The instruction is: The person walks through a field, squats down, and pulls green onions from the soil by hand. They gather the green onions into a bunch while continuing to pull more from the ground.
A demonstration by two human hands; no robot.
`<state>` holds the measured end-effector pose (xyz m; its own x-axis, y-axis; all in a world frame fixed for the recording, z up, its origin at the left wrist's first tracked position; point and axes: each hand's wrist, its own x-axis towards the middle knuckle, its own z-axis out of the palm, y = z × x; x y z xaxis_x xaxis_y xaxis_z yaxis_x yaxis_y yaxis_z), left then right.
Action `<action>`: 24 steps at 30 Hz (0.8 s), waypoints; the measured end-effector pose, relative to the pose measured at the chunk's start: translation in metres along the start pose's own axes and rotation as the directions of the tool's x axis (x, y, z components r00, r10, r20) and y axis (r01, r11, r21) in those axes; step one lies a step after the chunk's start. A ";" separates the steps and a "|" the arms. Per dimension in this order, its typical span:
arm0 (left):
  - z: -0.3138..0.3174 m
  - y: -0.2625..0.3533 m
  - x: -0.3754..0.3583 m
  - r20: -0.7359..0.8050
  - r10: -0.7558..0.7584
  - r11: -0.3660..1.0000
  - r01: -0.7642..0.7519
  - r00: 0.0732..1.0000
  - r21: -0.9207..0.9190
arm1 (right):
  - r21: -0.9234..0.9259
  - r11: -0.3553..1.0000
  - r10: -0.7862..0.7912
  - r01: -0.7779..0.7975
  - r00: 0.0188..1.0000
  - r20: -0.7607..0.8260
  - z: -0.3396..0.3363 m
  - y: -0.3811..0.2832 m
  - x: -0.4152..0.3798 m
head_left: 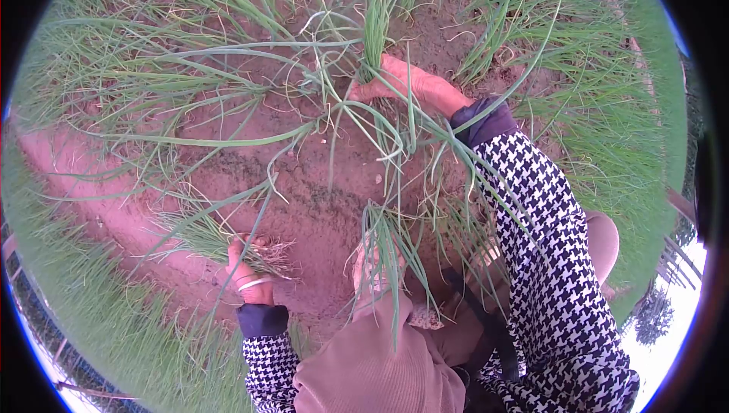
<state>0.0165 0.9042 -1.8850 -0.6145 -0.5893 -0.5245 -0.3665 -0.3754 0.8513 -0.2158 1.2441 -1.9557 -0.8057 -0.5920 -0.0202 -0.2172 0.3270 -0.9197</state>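
At the lower left, my left hand (pixel 241 261) is closed round a bunch of pulled onion seedlings (pixel 203 232). Their pale, stringy roots (pixel 275 258) stick out to the right of the fingers, and the green leaves spread to the left. My right hand (pixel 410 82) reaches forward and grips a clump of onion seedlings (pixel 376 22) low down, near the soil. Its leaves rise upright above the fingers. Larger onion plants (pixel 334 101) with long bent leaves stand just left of the right hand, some leaves crossing over its wrist.
Reddish-brown soil (pixel 319 177) lies between the hands. Dense onion rows (pixel 152 18) grow at the far left and on the right (pixel 607 132). More onion leaves (pixel 391 242) hang before my knees (pixel 357 367). A grassy strip (pixel 91 314) borders the bed at lower left.
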 end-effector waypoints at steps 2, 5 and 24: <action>-0.006 -0.006 0.004 0.005 -0.018 0.999 0.018 1.000 -0.030 | -0.037 0.997 -0.059 0.064 0.991 0.120 0.004 -0.005 0.001; 0.002 -0.030 0.011 0.036 -0.070 0.994 0.073 0.997 -0.078 | -0.231 0.968 -0.055 0.098 0.981 0.184 0.013 0.004 0.007; 0.029 -0.072 -0.002 0.003 -0.082 0.991 0.082 0.997 -0.108 | -0.153 0.923 0.279 -0.354 0.888 -0.366 -0.001 0.059 -0.010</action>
<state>0.0235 0.9530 -1.9449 -0.5844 -0.5547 -0.5923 -0.3380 -0.4971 0.7991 -0.2218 1.2702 -2.0097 -0.9776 -0.1646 -0.1315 0.0001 0.6241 -0.7813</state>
